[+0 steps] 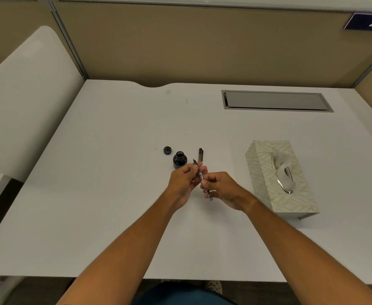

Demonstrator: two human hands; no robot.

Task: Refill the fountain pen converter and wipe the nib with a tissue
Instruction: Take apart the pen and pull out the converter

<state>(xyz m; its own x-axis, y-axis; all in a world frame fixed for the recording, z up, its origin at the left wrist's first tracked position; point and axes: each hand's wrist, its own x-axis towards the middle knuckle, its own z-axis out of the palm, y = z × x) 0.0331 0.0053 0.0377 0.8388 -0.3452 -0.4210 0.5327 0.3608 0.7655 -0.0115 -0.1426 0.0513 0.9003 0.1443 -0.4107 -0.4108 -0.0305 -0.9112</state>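
Note:
I hold the fountain pen above the middle of the white desk, nib pointing away from me. My left hand pinches its front section just behind the nib. My right hand grips its patterned rear part. The open ink bottle stands just beyond my left hand, with its dark cap lying to its left. The black pen cap lies to the right of the bottle. A tissue box with a tissue poking out sits to my right.
A grey cable hatch is set into the desk at the back right. Beige partition walls enclose the desk behind and on both sides. A white curved panel rises on the left.

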